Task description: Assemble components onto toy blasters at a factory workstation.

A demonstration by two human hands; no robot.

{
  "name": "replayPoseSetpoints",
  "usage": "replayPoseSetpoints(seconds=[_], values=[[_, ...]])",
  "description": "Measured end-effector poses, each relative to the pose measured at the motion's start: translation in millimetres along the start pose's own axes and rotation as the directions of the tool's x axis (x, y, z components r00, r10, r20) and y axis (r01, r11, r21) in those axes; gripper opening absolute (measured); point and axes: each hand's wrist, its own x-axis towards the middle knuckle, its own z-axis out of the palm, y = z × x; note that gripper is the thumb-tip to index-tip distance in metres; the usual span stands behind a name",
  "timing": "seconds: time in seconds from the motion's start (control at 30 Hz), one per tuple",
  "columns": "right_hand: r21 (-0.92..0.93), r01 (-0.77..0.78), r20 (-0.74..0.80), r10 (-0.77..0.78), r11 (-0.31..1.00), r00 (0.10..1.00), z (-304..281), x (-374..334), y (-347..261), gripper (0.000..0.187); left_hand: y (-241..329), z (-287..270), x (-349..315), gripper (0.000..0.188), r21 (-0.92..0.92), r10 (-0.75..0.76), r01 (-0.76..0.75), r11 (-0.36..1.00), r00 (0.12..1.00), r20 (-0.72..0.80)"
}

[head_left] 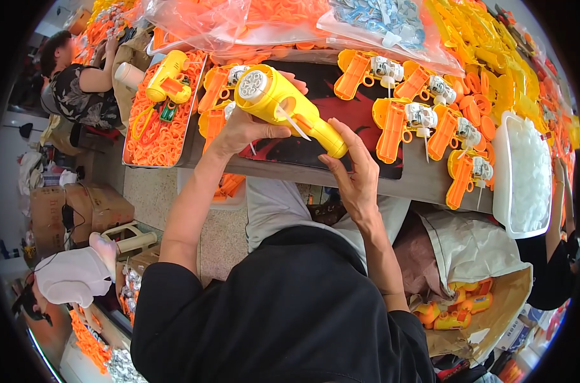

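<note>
Both hands hold a yellow toy bubble gun [290,105] above the front of the table. Its round grey front full of holes points up and to the left, and a thin white strip sticks out of an opening in its side. My left hand [255,131] is closed around the body near that front, thumb across the near side. My right hand [356,167] grips the narrow handle end between thumb and fingers. Beneath them lies a black and red mat [303,70]. Orange half-shells with white mechanisms [392,124] lie right of the mat, with others behind my left hand.
A tray of orange rings [153,137] stands left, with another yellow toy gun [170,76] on top. To the right is a white tub [523,172] of translucent pieces. Yellow parts [475,38] pile up behind. A sack [484,255] holds finished-looking toys. Other people work nearby.
</note>
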Motion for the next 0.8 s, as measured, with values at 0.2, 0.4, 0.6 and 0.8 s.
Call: replayPoseSetpoints(seconds=[0.2, 0.4, 0.6, 0.8], values=[[0.001, 0.019, -0.016, -0.019, 1.0, 1.0, 2, -4, 2, 0.061, -1, -1, 0, 0.098, -0.004, -0.013, 0.013, 1.0, 1.0, 0.028], [0.015, 0.023, -0.027, -0.022, 1.0, 0.999, 3, -4, 2, 0.062, 1, -1, 0, 0.1, -0.028, -0.025, 0.026, 0.999, 0.999, 0.045], [0.03, 0.018, -0.03, -0.017, 0.999, 0.999, 4, -4, 5, 0.063, -2, -1, 2, 0.099, -0.049, -0.038, 0.039, 0.998, 0.999, 0.037], [-0.016, 0.048, -0.064, -0.049, 0.999, 0.997, -7, -7, 11, 0.063, -3, 9, 8, 0.101, -0.034, -0.053, 0.054, 0.998, 0.998, 0.044]])
